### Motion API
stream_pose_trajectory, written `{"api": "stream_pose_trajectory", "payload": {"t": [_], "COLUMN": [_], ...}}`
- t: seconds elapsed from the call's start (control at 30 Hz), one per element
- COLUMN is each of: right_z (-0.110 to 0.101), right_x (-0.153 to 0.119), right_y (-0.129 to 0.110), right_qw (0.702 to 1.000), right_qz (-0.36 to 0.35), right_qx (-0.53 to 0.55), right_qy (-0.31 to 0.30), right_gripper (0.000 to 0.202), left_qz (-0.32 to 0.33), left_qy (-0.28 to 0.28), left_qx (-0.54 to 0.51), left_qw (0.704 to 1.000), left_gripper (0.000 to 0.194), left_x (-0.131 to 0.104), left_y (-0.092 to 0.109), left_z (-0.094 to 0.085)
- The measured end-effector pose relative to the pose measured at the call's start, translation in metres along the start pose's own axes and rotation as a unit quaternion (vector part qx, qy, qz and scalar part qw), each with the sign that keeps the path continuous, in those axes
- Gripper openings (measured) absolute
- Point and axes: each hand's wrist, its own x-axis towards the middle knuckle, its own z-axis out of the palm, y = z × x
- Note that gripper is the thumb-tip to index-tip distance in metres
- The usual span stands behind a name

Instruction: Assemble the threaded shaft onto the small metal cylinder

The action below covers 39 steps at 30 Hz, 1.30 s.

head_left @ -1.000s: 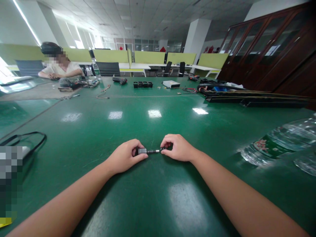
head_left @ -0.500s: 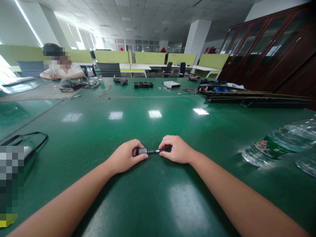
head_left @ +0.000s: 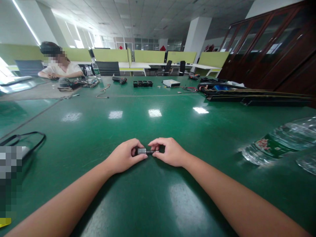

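Observation:
My left hand point(head_left: 127, 154) is closed around a small grey metal cylinder point(head_left: 141, 151), thumb in front and fingers behind. A thin rod point(head_left: 157, 151) sticks out of the cylinder to the right, lying level just over the table. Around the rod, close to the cylinder, sits a dark spring-like coil point(head_left: 149, 152). My right hand point(head_left: 170, 152) has its thumb and fingertips curled at this coil. Its thumb tip touches the front of the part, and the fingers partly bend behind it.
A large water bottle point(head_left: 274, 144) lies on the green table point(head_left: 153, 197) at right. A device with a black strap point(head_left: 40, 134) is at left. Farther back are black fans point(head_left: 143, 84), a white box point(head_left: 171, 83) and black rails point(head_left: 261, 97). A person point(head_left: 60, 67) sits far left.
My right hand has moved left along the rod, bringing the dark coil up near the grey cylinder. The rod's right end now shows. My left hand has stayed nearly still.

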Motion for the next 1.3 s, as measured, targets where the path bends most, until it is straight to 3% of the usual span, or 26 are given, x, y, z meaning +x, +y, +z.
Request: {"api": "stream_pose_trajectory", "payload": {"t": [1.3], "right_z": [0.0039], "right_x": [0.0040], "right_y": [-0.0046], "right_qw": [0.994], "right_qz": [-0.055], "right_qx": [-0.094], "right_qy": [-0.019], "right_gripper": [0.014], "left_qz": [0.020], "left_qy": [-0.006], "left_qx": [0.013], "left_qw": [1.000], "left_gripper": [0.028], "left_x": [0.0005], "left_y": [-0.0014], "left_z": [0.0010]}}
